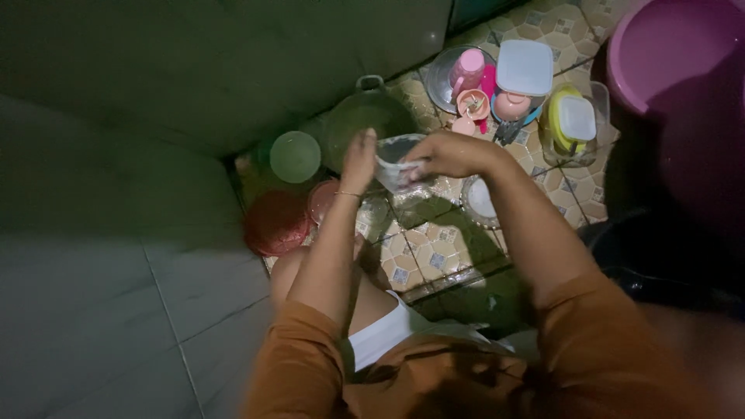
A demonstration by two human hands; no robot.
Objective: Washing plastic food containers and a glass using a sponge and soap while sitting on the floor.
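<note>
My left hand grips the rim of a small clear glass bowl, held tilted above the wet patterned floor tiles. My right hand is on the bowl's other side, fingers pressed against and into it with what looks like a soapy pad, partly hidden. Both arms reach forward from orange sleeves. A thin bracelet circles my left wrist.
A dark metal pot and green lid stand behind the bowl. Red bowl at left. Pink cups and a white-lidded container sit at back right, a yellow-rimmed container beside them. Large purple basin at far right. Tiled wall at left.
</note>
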